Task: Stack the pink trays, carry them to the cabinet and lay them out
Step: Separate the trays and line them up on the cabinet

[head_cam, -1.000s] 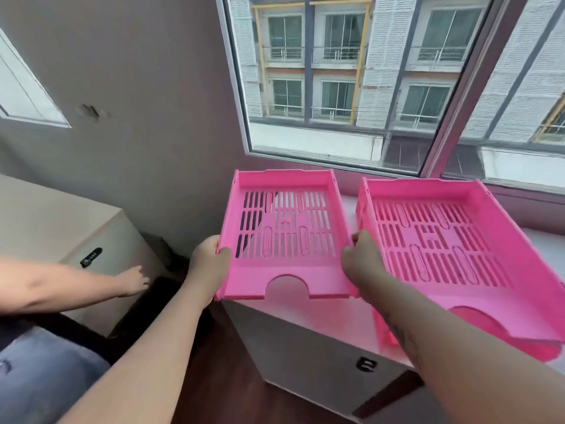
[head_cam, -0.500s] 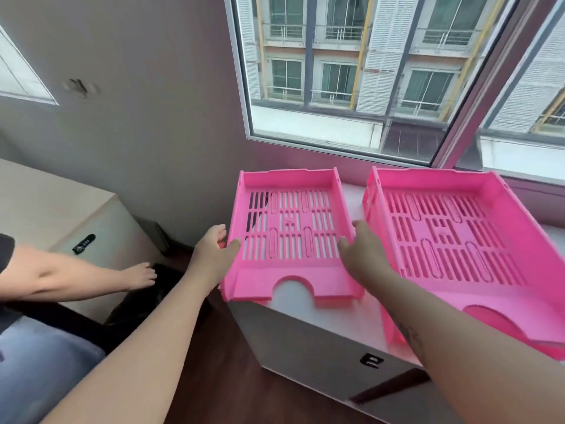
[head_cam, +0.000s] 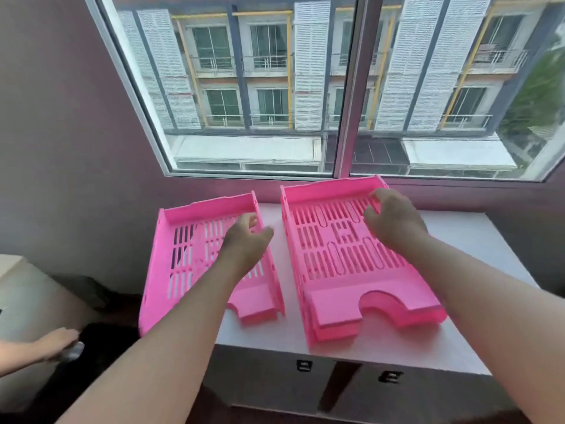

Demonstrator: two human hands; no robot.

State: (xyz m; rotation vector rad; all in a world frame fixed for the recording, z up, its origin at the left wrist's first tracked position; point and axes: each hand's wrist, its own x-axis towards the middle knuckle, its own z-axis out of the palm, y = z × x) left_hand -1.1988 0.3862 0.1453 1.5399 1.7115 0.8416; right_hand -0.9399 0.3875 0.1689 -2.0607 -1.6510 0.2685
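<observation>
The left hand hides part of the left tray; whether either grip touches a tray is unclear

Bare forearms — no sleeves, left hand, right hand.
</observation>
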